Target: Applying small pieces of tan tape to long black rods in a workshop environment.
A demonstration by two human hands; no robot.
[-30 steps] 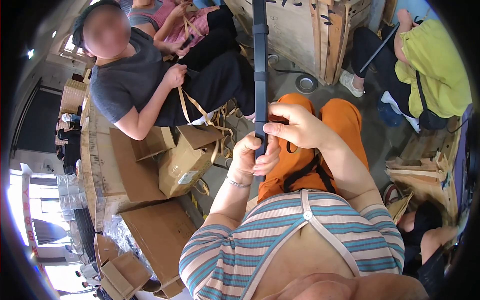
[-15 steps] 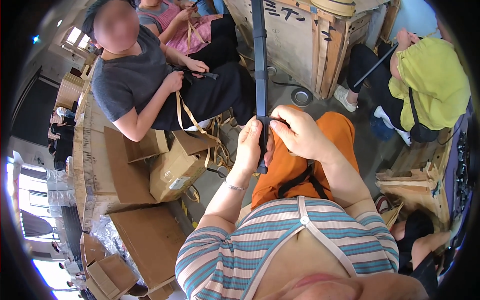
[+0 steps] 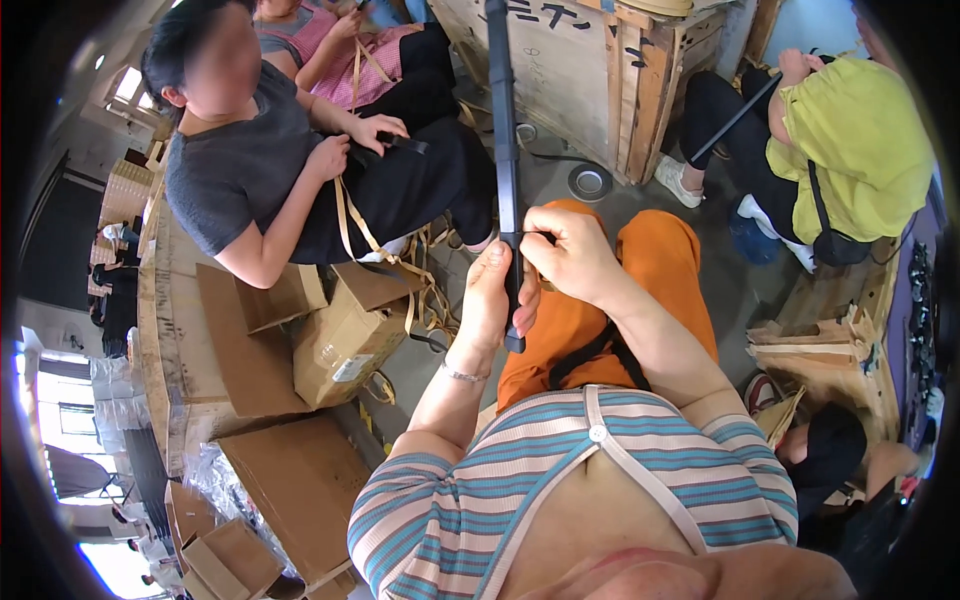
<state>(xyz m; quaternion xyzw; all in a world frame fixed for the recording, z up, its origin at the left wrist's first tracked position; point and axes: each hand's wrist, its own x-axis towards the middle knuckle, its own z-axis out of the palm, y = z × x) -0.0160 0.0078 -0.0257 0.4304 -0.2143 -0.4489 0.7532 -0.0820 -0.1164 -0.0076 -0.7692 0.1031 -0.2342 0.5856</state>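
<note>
A long dark grey rod (image 3: 504,130) with raised bands stands lengthwise in front of me, its far end running past the top edge. Around the black handle (image 3: 515,285) at its near end, my left hand (image 3: 488,298) is closed, the thumb lying along the side. My right hand (image 3: 568,255) is closed in a pinch against the top of the handle, where the grey part meets the black. Whatever is between those right fingertips is hidden. Both hands are above my orange trousers (image 3: 655,285).
At left sit opened cardboard boxes (image 3: 345,335) with tan straps (image 3: 425,290) beside them. A person in grey (image 3: 235,150) handles a black strip; another in yellow (image 3: 850,150) holds a dark rod. A tape roll (image 3: 590,182) lies before a wooden crate (image 3: 560,80).
The rod's far end has swung slightly left. My right hand has turned, its fingers more bent at the handle top. The person in grey has raised and shifted a hand.
</note>
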